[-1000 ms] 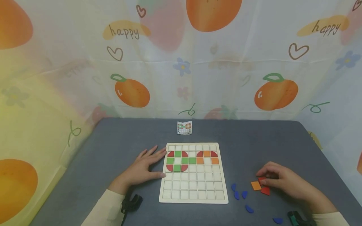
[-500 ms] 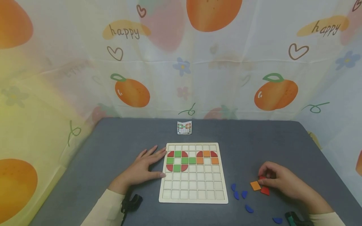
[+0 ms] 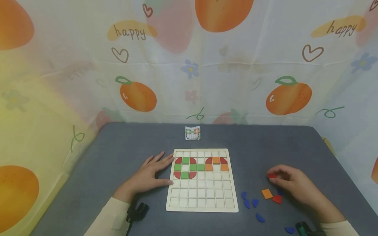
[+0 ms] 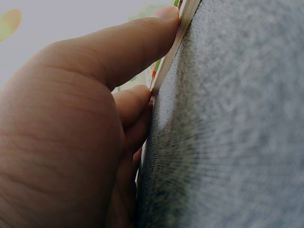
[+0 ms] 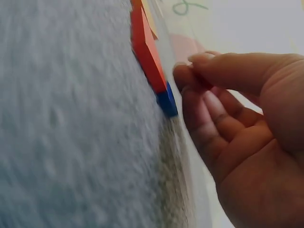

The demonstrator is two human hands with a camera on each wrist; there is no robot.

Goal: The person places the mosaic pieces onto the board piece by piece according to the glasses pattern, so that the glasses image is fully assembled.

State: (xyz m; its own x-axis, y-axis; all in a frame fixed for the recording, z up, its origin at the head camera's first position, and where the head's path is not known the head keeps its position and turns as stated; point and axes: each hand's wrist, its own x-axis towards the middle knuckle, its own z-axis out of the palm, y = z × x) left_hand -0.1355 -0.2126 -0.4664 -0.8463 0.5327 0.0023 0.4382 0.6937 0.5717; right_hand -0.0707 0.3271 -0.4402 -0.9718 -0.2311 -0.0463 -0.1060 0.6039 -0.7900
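My right hand [image 3: 298, 185] pinches a small red tile [image 3: 272, 176] between thumb and fingers, raised off the table. Only part of that tile shows. Below it lie an orange square tile [image 3: 267, 194], another red tile [image 3: 277, 199] and a blue piece partly hidden by the hand. My left hand [image 3: 144, 176] spreads its fairly straight fingers against the left edge of a wooden grid board [image 3: 203, 193]. In the left wrist view, thumb and fingertips touch the board's side. Red, green and orange tiles fill some of its upper squares.
Several blue half-round pieces [image 3: 246, 204] lie scattered right of the board. A small pattern card [image 3: 192, 133] sits behind the board on the grey tabletop [image 3: 141, 137]. A printed cloth [image 3: 168, 75] hangs at the back.
My right hand has lifted the red tile up and away from the orange tile, uncovering more of the other red one and a blue piece. The left hand stays put.
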